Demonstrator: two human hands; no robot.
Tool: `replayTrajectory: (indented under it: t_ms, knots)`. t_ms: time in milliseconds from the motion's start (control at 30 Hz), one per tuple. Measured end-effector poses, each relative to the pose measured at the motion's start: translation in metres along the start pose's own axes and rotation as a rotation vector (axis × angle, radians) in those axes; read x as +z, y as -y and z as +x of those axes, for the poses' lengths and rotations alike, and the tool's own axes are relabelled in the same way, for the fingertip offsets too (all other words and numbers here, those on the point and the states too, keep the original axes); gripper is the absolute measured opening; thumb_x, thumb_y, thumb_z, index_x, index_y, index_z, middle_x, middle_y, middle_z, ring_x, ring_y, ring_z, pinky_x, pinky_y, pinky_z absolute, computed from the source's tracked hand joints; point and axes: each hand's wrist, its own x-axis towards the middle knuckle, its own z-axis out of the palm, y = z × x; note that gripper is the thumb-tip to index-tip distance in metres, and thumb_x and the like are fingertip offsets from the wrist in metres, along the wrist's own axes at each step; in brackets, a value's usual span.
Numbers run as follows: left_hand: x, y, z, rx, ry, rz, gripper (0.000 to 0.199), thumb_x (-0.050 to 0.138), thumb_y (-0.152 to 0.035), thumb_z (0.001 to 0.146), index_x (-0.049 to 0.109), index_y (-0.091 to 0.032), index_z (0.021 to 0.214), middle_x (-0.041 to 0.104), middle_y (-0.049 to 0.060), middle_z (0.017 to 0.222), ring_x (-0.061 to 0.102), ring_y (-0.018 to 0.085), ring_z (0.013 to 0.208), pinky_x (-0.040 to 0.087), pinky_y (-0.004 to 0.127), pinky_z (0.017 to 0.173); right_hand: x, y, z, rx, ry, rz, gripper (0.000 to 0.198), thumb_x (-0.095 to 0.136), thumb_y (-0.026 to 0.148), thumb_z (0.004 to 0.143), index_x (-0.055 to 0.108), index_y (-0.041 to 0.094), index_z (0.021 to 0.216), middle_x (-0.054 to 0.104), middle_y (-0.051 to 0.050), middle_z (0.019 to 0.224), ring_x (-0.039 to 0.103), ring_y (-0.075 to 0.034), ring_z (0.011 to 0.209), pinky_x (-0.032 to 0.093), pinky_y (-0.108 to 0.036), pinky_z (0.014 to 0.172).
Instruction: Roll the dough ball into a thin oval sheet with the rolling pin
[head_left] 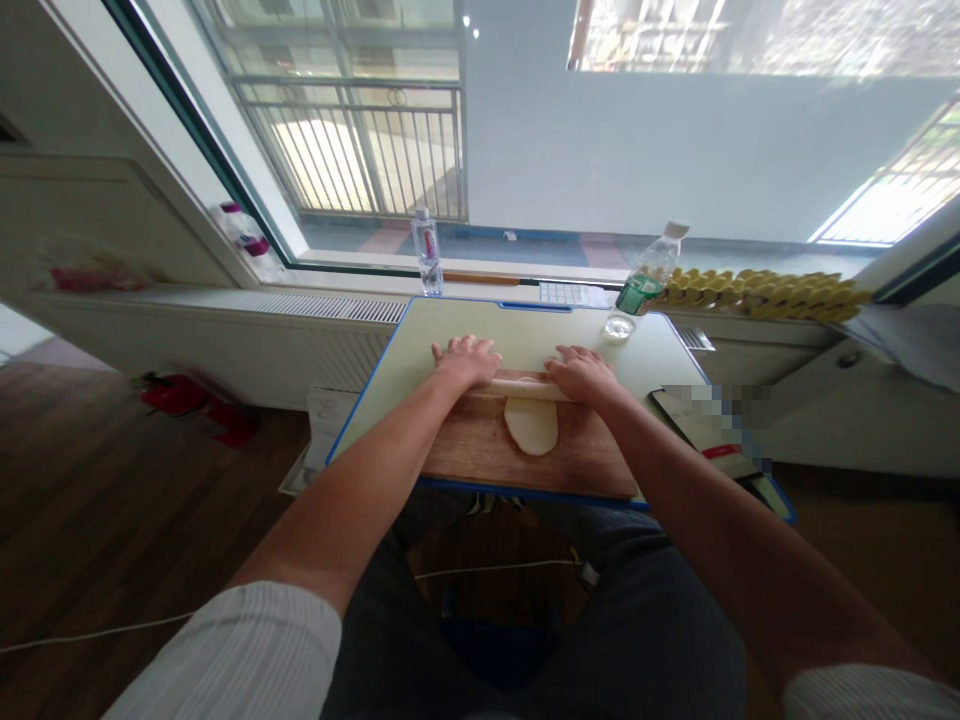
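Note:
A pale wooden rolling pin point(517, 388) lies crosswise on a brown wooden board point(480, 450). My left hand point(466, 360) rests its palm on the pin's left end, its fingers spread forward over the board's far edge. On the right end presses my right hand point(581, 373), also open, with fingers stretched out and not wrapped round the pin. Beneath the pin is a flat oval sheet of dough point(532, 425), most of it showing on my side. A small part of the dough shows just beyond the pin.
The board lies on a small blue-edged table point(517, 325). A green-labelled bottle point(645, 285) stands at its back right, and a dark-edged flat object point(705, 430) lies at right. Another bottle point(427, 255) stands by the window. A fire extinguisher point(199, 405) is on the floor at left.

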Motion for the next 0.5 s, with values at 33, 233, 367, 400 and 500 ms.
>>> replayTrajectory:
  t_ms: [33,233,367,400,500]
  knots:
    - [0.001,0.0,-0.001,0.005,-0.006,0.005,0.067,0.03,-0.057,0.105,0.043,-0.037,0.168,0.03,0.007,0.183,0.028,0.037,0.166,0.014,0.074,0.132,0.0,0.0,-0.001,-0.004,0.001,-0.006,0.065,0.039,0.053,0.108,0.046,0.028,0.168,0.04,-0.012,0.177,0.037,-0.036,0.16,0.031,-0.064,0.128]
    - [0.003,0.002,-0.012,0.027,-0.018,0.004,0.067,0.03,-0.055,0.106,0.042,-0.036,0.169,0.028,0.008,0.183,0.028,0.037,0.166,0.015,0.074,0.132,0.0,0.003,-0.013,-0.008,0.0,-0.049,0.067,0.034,0.052,0.108,0.044,0.026,0.169,0.037,-0.012,0.178,0.036,-0.037,0.161,0.025,-0.07,0.13]
    - [0.004,0.001,-0.024,0.039,-0.034,-0.002,0.066,0.029,-0.054,0.106,0.044,-0.035,0.168,0.03,0.008,0.183,0.029,0.036,0.165,0.016,0.073,0.132,0.0,0.004,-0.023,-0.006,-0.011,-0.058,0.067,0.033,0.053,0.108,0.046,0.025,0.168,0.039,-0.013,0.177,0.037,-0.037,0.16,0.028,-0.067,0.13]
    - [0.004,0.001,-0.027,0.041,-0.037,-0.003,0.065,0.029,-0.054,0.107,0.045,-0.035,0.167,0.03,0.008,0.183,0.03,0.036,0.165,0.017,0.073,0.132,0.001,0.003,-0.026,-0.008,-0.016,-0.065,0.067,0.033,0.054,0.109,0.046,0.026,0.168,0.04,-0.012,0.177,0.038,-0.036,0.16,0.029,-0.066,0.129]
    - [0.005,0.0,-0.038,0.051,-0.049,-0.001,0.064,0.029,-0.053,0.107,0.048,-0.035,0.166,0.033,0.008,0.181,0.032,0.037,0.164,0.018,0.074,0.131,0.001,0.002,-0.037,-0.072,-0.026,-0.165,0.064,0.026,0.052,0.111,0.045,0.028,0.168,0.043,-0.013,0.175,0.041,-0.037,0.157,0.035,-0.067,0.125]
